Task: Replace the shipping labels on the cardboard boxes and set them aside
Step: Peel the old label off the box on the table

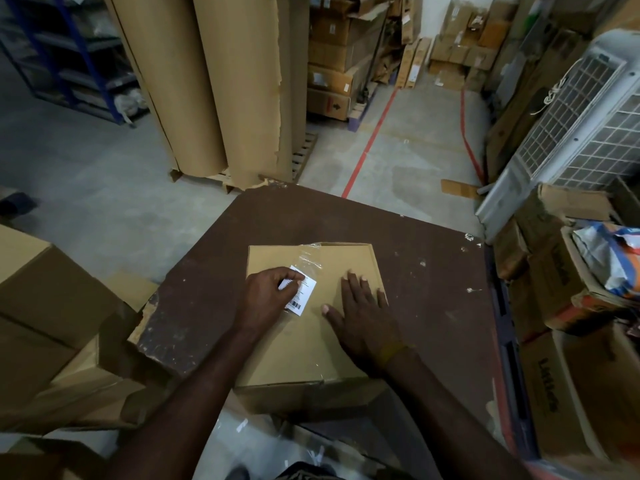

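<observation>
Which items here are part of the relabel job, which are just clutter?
In the job:
- cardboard box on the brown table
- white label
- left hand pinching the label
- right hand flat on the box

Lying about:
- brown paper rolls
- white grille unit
- stacked cartons
- blue shelving

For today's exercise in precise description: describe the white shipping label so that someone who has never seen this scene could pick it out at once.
Start at the dark brown table; a flat cardboard box lies on it. On the box's top, beside the clear tape strip, the left hand pinches the label. It is the only white paper on the box, printed with a barcode.
</observation>
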A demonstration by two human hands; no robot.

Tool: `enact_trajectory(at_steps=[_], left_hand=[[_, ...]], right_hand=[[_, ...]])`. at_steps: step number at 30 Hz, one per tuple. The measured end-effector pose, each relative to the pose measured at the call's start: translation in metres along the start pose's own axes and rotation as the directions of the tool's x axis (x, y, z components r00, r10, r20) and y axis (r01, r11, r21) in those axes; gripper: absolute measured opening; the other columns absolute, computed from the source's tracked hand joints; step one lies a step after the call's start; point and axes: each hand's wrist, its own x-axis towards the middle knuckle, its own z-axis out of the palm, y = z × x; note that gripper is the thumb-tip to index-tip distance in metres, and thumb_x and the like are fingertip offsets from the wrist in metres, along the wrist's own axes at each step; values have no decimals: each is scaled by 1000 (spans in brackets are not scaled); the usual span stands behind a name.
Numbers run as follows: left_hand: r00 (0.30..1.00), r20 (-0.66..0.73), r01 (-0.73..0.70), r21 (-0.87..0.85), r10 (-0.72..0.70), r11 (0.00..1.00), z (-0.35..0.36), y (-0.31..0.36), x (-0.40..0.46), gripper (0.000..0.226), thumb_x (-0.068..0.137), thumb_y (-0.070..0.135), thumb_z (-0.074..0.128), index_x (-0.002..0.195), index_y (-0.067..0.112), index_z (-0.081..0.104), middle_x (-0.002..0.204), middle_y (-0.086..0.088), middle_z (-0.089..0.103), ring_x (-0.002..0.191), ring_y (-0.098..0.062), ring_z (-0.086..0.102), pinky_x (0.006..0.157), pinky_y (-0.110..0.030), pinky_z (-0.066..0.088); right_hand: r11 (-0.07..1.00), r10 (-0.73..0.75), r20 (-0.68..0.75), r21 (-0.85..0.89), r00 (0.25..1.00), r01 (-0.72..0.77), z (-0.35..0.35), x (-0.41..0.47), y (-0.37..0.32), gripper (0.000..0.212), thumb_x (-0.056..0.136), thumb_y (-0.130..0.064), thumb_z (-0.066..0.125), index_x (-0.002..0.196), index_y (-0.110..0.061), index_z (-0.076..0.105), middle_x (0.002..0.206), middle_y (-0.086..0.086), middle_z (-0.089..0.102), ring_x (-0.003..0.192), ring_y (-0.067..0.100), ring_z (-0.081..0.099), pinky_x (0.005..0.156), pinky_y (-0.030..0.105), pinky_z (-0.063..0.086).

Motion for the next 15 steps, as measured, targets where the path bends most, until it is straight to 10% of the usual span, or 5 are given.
enact_trajectory(at_steps=[5,11,15], left_hand=[[1000,-5,5,-10,-5,1000,1,0,-3,16,77,34,58,83,41,71,97,11,76,84,-7,70,77,-37,57],[1000,12,-6,11,5,1000,1,0,1,17,72,49,55,80,46,70,95,14,76,83,-4,70,77,-36,57],[1000,-4,6,16,-6,1000,0,0,-1,17,78,36,59,86,37,74,97,13,76,83,-2,69,77,-34,57]], right_hand=[[994,-63,19,-87,998,64,14,-34,2,122,58,-78,-40,159,-18,-10,164,-2,-21,153,21,-14,122,48,-2],[997,22,-19,-72,1000,-24,2,12,6,83,96,-68,4,158,-16,-11,166,0,-18,153,23,-14,123,51,-4],[997,-65,12,-49,998,65,12,-15,-6,102,75,-76,-17,158,-15,-13,163,0,-24,153,22,-15,122,44,-6]])
